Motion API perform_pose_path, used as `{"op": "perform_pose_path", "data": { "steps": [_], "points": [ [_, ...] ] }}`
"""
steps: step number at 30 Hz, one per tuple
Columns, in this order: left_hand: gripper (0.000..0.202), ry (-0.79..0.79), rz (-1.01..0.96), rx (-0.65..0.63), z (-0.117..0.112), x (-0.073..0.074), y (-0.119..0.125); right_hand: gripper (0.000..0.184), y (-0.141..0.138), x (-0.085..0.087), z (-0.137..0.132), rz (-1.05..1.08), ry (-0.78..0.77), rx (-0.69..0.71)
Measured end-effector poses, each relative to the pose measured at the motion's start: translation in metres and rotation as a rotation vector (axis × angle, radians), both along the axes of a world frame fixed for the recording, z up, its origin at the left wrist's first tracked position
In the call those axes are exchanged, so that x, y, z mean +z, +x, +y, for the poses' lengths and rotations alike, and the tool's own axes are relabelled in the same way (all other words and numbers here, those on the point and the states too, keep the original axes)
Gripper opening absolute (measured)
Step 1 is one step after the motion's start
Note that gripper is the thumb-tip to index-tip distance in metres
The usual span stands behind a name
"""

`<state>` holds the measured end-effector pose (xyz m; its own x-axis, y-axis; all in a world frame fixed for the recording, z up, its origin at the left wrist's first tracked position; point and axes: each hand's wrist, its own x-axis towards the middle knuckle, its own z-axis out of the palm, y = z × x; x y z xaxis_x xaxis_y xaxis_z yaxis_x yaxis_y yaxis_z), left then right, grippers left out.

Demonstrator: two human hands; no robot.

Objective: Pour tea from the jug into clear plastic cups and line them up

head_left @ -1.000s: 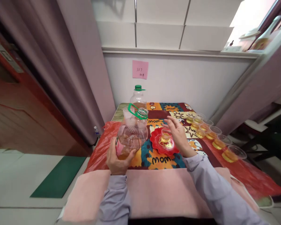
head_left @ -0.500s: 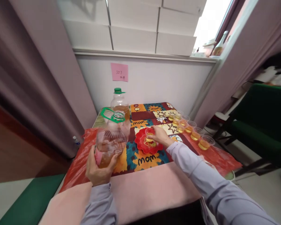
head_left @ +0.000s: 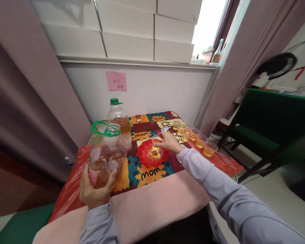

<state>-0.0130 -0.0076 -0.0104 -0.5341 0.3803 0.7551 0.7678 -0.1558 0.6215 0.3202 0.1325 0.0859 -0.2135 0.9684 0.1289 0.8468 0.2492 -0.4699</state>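
My left hand point(head_left: 96, 189) is wrapped round the lower part of a big clear plastic jug point(head_left: 108, 156), held upright. The jug has a green ring handle at its uncapped mouth and amber liquid inside. Between the fingers of my right hand point(head_left: 169, 142) is a small clear plastic cup point(head_left: 156, 143) with yellow liquid in it. That cup is over the far part of a red scalloped dish point(head_left: 143, 158); whether it touches the dish I cannot tell. Several similar filled cups point(head_left: 199, 142) stand in a group to the right of my right hand.
Behind the held jug stands a second jug point(head_left: 119, 118) with a green cap, beside a stack of clear cups point(head_left: 127, 140). A patterned mat point(head_left: 152, 173) covers the table over red plastic point(head_left: 68, 184). A green chair point(head_left: 277, 118) is at the right.
The view has swung to the right. My right hand has raised the cup slightly toward the dish's far edge. The jug in my left hand has moved a little left and nearer to me.
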Motion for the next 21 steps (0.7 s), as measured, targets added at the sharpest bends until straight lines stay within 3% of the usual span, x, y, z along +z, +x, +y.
{"op": "perform_pose_path", "data": {
  "steps": [6,12,16,21],
  "points": [
    [0.106,0.002,0.020,0.002,0.002,-0.001,0.001,0.043,0.086,0.009,-0.002,0.044,0.242,-0.015],
    [0.104,0.039,0.035,0.027,0.002,0.003,0.001,0.051,0.164,-0.019,-0.006,-0.144,0.168,-0.252],
    [0.106,0.029,0.019,0.029,0.001,0.003,0.000,0.053,0.190,-0.041,-0.007,-0.181,0.105,-0.330],
    [0.103,0.005,-0.011,0.039,0.000,0.005,0.003,0.061,0.200,-0.055,-0.004,-0.197,0.075,-0.360]
  ]
}}
